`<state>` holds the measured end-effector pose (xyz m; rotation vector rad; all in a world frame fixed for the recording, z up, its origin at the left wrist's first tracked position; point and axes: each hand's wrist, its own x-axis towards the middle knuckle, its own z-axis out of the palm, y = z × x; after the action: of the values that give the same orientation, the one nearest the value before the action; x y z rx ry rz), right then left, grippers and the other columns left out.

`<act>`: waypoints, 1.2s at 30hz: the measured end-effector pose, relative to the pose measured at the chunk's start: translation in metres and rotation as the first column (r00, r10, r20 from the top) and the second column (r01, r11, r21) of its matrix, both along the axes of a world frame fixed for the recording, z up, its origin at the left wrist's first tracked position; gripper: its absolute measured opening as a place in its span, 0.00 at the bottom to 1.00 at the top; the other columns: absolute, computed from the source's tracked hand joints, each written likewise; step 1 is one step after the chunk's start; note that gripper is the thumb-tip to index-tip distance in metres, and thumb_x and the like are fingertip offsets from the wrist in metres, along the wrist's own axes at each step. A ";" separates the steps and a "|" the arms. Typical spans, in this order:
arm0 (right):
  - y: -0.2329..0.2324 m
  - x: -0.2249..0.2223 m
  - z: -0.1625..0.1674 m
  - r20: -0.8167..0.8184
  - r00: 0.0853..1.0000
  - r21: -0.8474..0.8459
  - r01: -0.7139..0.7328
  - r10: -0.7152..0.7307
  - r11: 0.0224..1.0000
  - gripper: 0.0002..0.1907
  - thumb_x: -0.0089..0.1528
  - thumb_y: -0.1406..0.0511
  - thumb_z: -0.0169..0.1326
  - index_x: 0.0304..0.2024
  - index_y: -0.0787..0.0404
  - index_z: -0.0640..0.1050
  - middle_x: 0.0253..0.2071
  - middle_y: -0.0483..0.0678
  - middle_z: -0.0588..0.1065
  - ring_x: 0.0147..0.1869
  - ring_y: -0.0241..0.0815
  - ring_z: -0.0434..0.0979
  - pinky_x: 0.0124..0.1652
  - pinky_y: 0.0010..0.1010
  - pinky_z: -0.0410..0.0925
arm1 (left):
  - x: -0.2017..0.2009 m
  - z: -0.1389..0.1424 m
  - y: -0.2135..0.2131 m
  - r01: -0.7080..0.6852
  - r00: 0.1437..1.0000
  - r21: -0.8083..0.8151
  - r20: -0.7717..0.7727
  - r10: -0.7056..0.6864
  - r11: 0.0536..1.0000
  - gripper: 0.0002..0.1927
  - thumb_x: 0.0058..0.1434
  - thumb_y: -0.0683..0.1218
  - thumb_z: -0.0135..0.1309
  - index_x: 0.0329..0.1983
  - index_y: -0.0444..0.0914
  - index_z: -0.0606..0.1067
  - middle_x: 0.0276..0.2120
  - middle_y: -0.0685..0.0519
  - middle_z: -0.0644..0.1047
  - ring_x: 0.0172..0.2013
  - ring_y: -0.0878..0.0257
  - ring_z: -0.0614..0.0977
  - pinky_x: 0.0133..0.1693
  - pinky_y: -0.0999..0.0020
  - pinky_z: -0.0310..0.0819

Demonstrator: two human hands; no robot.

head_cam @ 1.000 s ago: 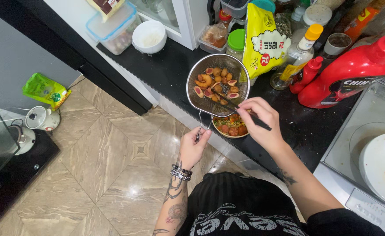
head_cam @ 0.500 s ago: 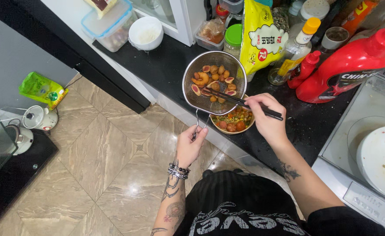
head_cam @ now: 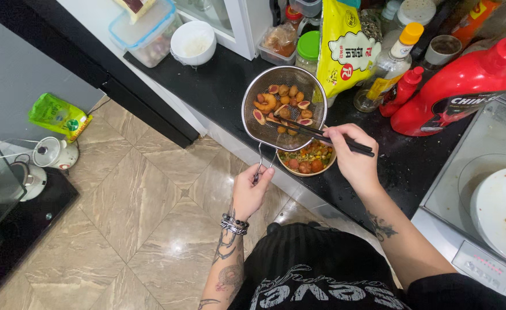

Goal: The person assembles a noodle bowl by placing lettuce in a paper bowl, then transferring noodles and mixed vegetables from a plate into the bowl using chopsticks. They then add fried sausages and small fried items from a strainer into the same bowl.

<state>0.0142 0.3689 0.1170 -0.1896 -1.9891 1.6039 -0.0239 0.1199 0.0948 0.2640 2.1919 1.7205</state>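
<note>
Fingers of the left hand (head_cam: 252, 192) were closed around the wire handle of a metal mesh strainer (head_cam: 283, 107), which hung tilted above the near edge of the black counter (head_cam: 218, 86). Fried pieces (head_cam: 282, 103), brown and pinkish, lay in its basket. The right hand (head_cam: 353, 161) was closed on a pair of dark chopsticks (head_cam: 322, 136), their tips reaching left into the strainer among the pieces. Just below the strainer's near rim, and partly hidden by it, a small bowl of mixed food (head_cam: 309, 159) sat on the counter, holding reddish, green and orange bits.

Farther back on the counter stood a yellow bag (head_cam: 345, 49), a green-lidded jar (head_cam: 308, 50) to its left, and a clear bottle with an orange cap (head_cam: 394, 66) to its right. A large red squeeze bottle (head_cam: 465, 86) lay on the right beside a smaller red bottle (head_cam: 401, 92). At the far left of the counter sat a white bowl (head_cam: 192, 41) and a clear plastic container (head_cam: 147, 31).

At the near right, a white plate (head_cam: 503, 212) with red smears rested on a pale cooktop (head_cam: 483, 143). On the tiled floor (head_cam: 132, 218) to the left lay a green packet (head_cam: 56, 116), with a small kettle (head_cam: 55, 152) near it.
</note>
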 end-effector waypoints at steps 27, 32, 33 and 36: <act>0.022 0.070 -0.033 0.058 0.998 0.136 -0.033 0.025 0.990 0.05 0.67 0.75 0.55 0.36 0.71 0.80 0.38 0.53 0.80 0.47 0.41 0.84 0.48 0.26 0.75 | -0.031 -0.017 -0.009 -0.156 0.987 0.069 0.039 0.154 0.985 0.15 0.68 0.49 0.56 0.28 0.38 0.72 0.14 0.63 0.67 0.13 0.76 0.63 0.16 0.75 0.50; 0.014 0.066 -0.012 0.080 0.986 0.238 -0.164 0.149 0.957 0.03 0.64 0.75 0.55 0.36 0.70 0.80 0.41 0.53 0.80 0.43 0.40 0.82 0.43 0.26 0.74 | -0.030 -0.017 -0.007 -0.140 0.989 0.094 0.069 0.133 0.986 0.14 0.69 0.48 0.56 0.29 0.37 0.72 0.14 0.63 0.67 0.13 0.76 0.62 0.16 0.75 0.49; 0.015 0.066 -0.008 0.096 0.978 0.253 -0.202 0.183 0.946 0.03 0.64 0.75 0.55 0.36 0.70 0.80 0.42 0.53 0.80 0.42 0.40 0.82 0.43 0.26 0.74 | -0.029 -0.018 -0.006 -0.140 0.988 0.100 0.086 0.132 0.985 0.14 0.69 0.48 0.56 0.29 0.37 0.72 0.14 0.63 0.67 0.12 0.76 0.62 0.15 0.74 0.48; 0.019 0.064 0.003 0.076 0.981 0.317 -0.192 0.177 0.929 0.05 0.65 0.74 0.54 0.36 0.68 0.80 0.43 0.52 0.81 0.45 0.40 0.82 0.46 0.27 0.74 | -0.028 -0.019 -0.007 -0.136 0.986 0.101 0.113 0.124 0.986 0.13 0.68 0.49 0.56 0.30 0.37 0.72 0.14 0.62 0.67 0.12 0.76 0.61 0.15 0.74 0.48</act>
<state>0.0784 0.3884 0.1204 0.0920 -2.3300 1.3635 -0.0516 0.1129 0.0759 0.0550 2.0839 1.8814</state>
